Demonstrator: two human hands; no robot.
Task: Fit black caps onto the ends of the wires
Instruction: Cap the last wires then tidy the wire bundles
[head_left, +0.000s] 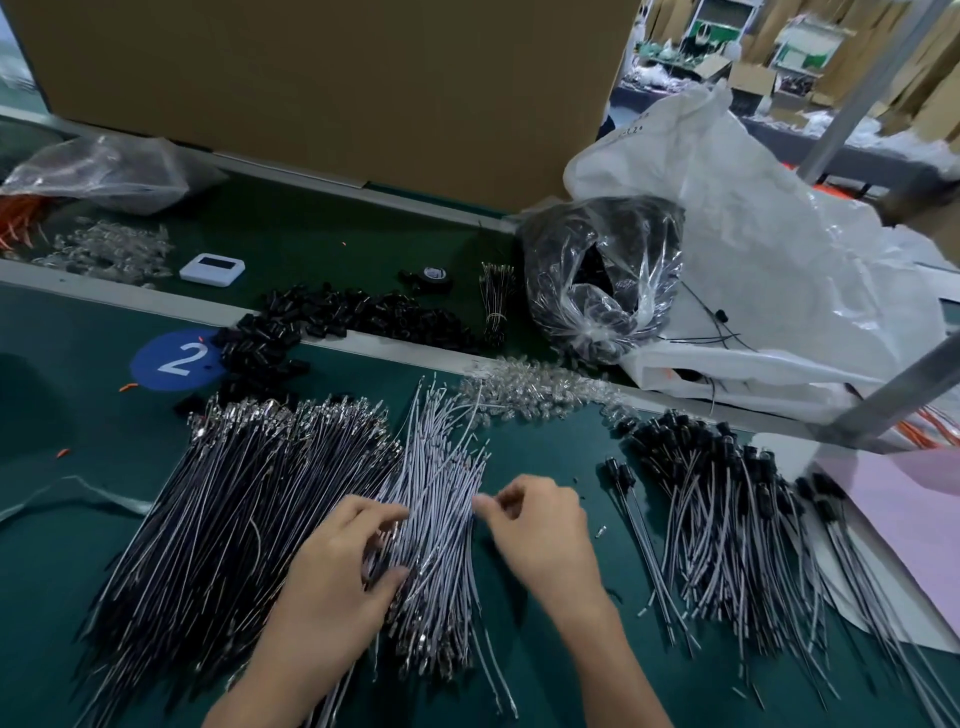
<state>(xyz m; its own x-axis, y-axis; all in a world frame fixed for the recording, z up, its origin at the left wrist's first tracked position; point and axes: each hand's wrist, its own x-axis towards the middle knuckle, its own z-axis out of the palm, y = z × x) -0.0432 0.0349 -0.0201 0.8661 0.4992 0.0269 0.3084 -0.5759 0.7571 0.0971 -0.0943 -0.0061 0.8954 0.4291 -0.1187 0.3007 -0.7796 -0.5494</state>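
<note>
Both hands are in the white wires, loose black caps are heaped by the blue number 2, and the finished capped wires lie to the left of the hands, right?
Not quite: the head view shows the capped wires to the right of the hands; the rest stands.

Both forearms reach forward from the bottom of the view, bare to the wrists. The left hand (343, 561) lies palm down, fingers curled and spread, thumb angled inward. The right hand (540, 525) is loosely curled, its fingertips (485, 503) pinched together, pointing left.
</note>
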